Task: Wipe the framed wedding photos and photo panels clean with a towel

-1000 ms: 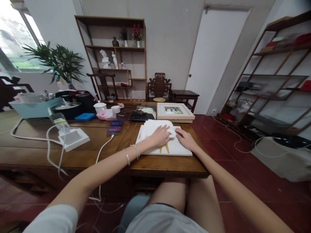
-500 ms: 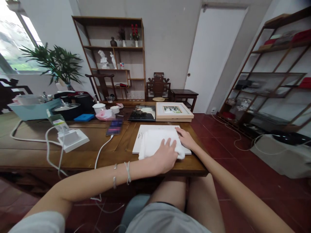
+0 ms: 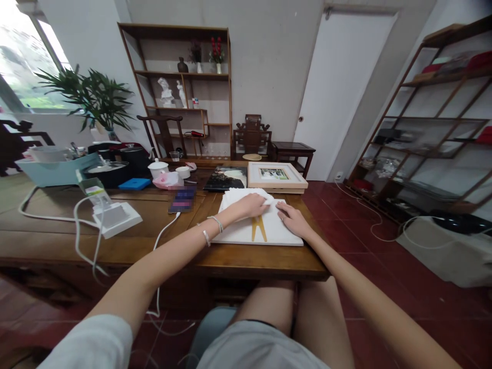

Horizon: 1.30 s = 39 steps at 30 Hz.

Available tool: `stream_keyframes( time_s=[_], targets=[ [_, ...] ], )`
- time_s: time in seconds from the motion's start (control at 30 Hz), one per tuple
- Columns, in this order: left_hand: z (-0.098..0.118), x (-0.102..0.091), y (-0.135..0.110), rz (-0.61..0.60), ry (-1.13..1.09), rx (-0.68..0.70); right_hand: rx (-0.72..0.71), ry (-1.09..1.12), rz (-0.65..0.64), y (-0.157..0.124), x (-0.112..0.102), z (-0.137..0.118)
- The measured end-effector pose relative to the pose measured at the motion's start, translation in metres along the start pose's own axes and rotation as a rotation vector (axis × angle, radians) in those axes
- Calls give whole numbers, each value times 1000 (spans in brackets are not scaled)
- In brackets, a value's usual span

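White cloth (image 3: pixel 234 199), bunched and soft-looking, sits over the far left part of a white board (image 3: pixel 286 233) near the front edge of the wooden tabletop (image 3: pixel 246 262). From where I stand, the person's left hand (image 3: pixel 254 205) lies on the cloth with its fingers bent; whether they pinch the fabric or only press on it, I cannot tell. Bracelets (image 3: pixel 207 237) circle that wrist. The right hand (image 3: pixel 292 220) is open, loosely laid on the board's right side, fingers pointing towards the cloth. Between the forearms a yellow two-legged shape (image 3: pixel 260 229) shows on the board's bare surface.

Just beyond the board lie a framed picture (image 3: pixel 277 175) in a pale wooden frame and, touching or nearly touching it on the left, a dark glossy picture panel (image 3: pixel 223 179). Farther left I see a phone (image 3: pixel 182 200), its screen blurred, with a white cable (image 3: pixel 156 248) plugged in. Behind it stand a pink packet (image 3: pixel 168 179) and a white lidded cup (image 3: pixel 157 169), and farther left a flat blue box (image 3: pixel 134 184).
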<state>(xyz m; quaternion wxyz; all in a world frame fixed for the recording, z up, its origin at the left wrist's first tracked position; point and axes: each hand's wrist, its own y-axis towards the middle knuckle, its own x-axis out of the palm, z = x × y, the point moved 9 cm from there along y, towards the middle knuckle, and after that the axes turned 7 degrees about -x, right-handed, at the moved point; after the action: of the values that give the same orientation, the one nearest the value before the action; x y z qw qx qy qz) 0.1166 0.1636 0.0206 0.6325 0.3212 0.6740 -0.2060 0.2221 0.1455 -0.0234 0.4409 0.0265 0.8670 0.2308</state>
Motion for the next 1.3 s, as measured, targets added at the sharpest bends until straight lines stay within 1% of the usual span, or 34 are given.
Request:
stream_keyframes(
  time_s=[0.07,0.13,0.2,0.23,0.3,0.4,0.5,0.57,0.63,0.67,0.73,0.83,0.9,0.97,1.0,1.07,1.13,1.2,1.3],
  targets=[
    [-17,0,0,8,-8,-31,0,12,-1,0,0,0],
    [-29,0,-9,13,-8,-59,-2,17,3,-1,0,-1],
    [-33,-1,-24,14,-2,-71,-4,20,7,-1,-1,-2],
    [-31,-1,-34,12,3,-68,-5,21,9,-1,-1,-2],
    [-19,-2,-56,13,16,-43,-7,20,8,-1,-1,-3],
    [11,-5,-97,44,46,-3,-13,-1,2,-1,-1,-2],
    [40,-9,-136,39,32,51,-10,-31,-3,-1,0,-2],
    [48,-11,-151,19,0,80,-9,-39,-6,-1,0,-2],
    [45,-11,-152,2,-34,90,-10,-42,-6,-1,0,-2],
    [40,-10,-147,1,-47,91,-13,-43,-6,-1,0,-3],
    [24,-7,-128,11,-61,89,-18,-41,-4,-1,-1,-4],
    [-9,3,-88,6,-55,52,-15,-19,5,-1,-2,-4],
    [-37,12,-64,-21,-40,-27,-10,-3,11,-2,-2,-3],
    [-58,16,-49,-30,-31,-80,-9,0,9,-2,-2,-3],
    [-65,17,-46,-29,-27,-93,-10,-5,6,-2,-2,-4],
    [-70,17,-48,-26,-19,-101,-14,-20,-5,-1,-2,-4],
    [-67,15,-58,-23,-12,-103,-19,-31,-13,-1,-1,-5],
    [-55,11,-77,-23,-4,-89,-23,-29,-14,-1,0,-5],
    [-27,2,-114,-44,2,-29,-26,-9,4,-1,0,-4]
  ],
)
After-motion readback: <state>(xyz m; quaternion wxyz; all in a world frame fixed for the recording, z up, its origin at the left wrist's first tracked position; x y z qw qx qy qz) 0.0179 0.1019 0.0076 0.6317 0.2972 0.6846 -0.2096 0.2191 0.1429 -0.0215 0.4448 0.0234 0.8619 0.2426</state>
